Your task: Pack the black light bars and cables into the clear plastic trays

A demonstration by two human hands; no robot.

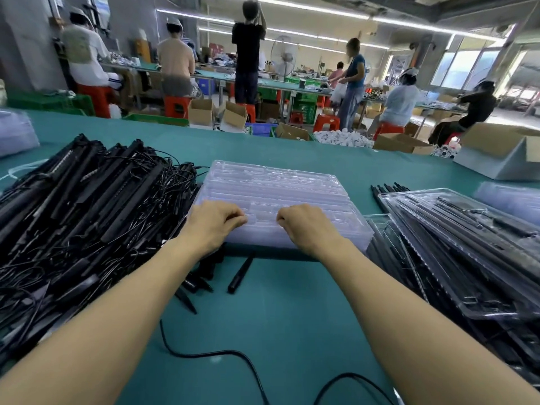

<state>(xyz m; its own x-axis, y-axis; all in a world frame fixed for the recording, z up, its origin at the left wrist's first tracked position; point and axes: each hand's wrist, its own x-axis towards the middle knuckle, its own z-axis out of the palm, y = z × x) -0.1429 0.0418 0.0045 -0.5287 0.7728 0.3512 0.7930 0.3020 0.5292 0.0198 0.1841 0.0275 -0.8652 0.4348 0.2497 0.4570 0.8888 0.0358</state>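
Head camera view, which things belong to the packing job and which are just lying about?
Job: stack of empty clear plastic trays, held by left hand and right hand; pile of black light bars and cables; filled clear trays.
Lying about: brown cardboard boxes; grey box; red plastic stools.

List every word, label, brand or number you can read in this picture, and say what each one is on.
No text can be read anywhere in this view.
stack of clear trays: plain, no label showing.
cardboard boxes: no print visible.
white shirt, far left: there is a print on its back, too blurred to read.
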